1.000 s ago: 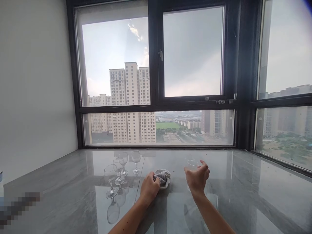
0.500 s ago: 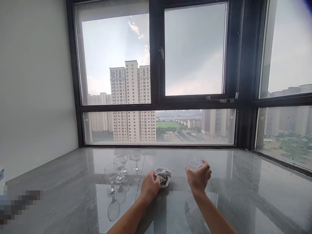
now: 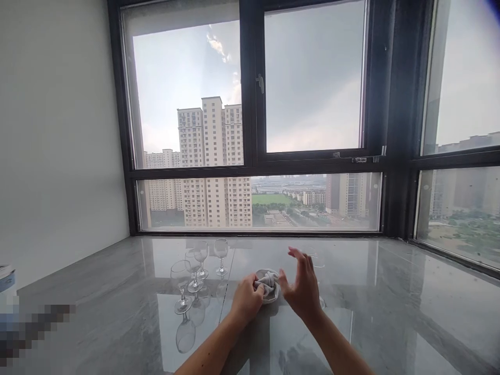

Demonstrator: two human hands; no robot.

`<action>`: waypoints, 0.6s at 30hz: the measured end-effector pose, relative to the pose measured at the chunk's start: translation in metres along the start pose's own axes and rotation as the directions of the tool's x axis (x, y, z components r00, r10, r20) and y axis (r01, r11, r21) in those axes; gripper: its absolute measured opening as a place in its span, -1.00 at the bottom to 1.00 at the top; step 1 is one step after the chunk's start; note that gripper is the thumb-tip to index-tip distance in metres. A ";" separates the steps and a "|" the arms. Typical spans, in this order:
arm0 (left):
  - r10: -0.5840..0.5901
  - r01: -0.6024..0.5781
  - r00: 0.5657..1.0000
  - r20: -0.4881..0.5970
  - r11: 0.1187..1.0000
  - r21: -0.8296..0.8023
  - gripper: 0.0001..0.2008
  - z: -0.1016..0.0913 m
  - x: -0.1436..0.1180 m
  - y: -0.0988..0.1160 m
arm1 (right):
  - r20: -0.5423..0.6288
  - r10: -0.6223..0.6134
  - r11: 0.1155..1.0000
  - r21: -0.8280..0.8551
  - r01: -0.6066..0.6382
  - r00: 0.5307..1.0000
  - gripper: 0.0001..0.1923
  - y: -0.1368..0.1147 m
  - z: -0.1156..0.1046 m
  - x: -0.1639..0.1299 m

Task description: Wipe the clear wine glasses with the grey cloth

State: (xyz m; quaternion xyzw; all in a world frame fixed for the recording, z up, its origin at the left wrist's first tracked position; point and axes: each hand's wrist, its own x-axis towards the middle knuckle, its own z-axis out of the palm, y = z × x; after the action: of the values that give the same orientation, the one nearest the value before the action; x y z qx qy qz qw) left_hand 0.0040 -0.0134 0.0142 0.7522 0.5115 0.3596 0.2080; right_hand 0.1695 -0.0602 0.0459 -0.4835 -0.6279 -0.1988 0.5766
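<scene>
Looking down across a glossy grey marble counter (image 3: 97,291) beneath a wide city-view window (image 3: 312,83). Four stemmed wine glasses (image 3: 195,268) standing upright at left, clear of both hands; thin-walled, fragile, likely slippery, best taken by stem or bowl. Small grey cloth (image 3: 269,284) bunched at centre; soft, light, easily gathered anywhere. Left hand (image 3: 247,301) closed, fingers pinching the cloth's near edge. Right hand (image 3: 300,289) spread wide, palm facing left, just beside the cloth, holding nothing. Faint glass outline behind it, unclear.
</scene>
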 end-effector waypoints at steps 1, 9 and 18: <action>0.031 -0.031 0.999 0.024 0.999 -0.019 -0.90 0.001 0.000 0.000 | 0.170 0.010 0.998 0.053 -0.020 0.985 -0.34 0.000 0.004 -0.005; 0.301 -0.293 0.942 0.147 0.953 -0.076 -0.76 0.004 0.000 -0.006 | 0.690 0.178 0.950 0.066 -0.307 0.701 -0.19 0.015 0.025 -0.028; 0.467 -0.398 0.746 -0.474 0.884 0.244 -0.80 -0.048 -0.001 0.013 | 0.692 0.171 0.947 0.081 -0.311 0.701 -0.16 0.030 0.033 -0.038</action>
State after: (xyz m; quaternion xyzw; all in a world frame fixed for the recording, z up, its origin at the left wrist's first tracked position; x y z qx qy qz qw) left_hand -0.0247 -0.0219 0.0542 0.7360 0.3815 0.5541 -0.0756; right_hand 0.1719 -0.0342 -0.0071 -0.5427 -0.7410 0.1297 0.3736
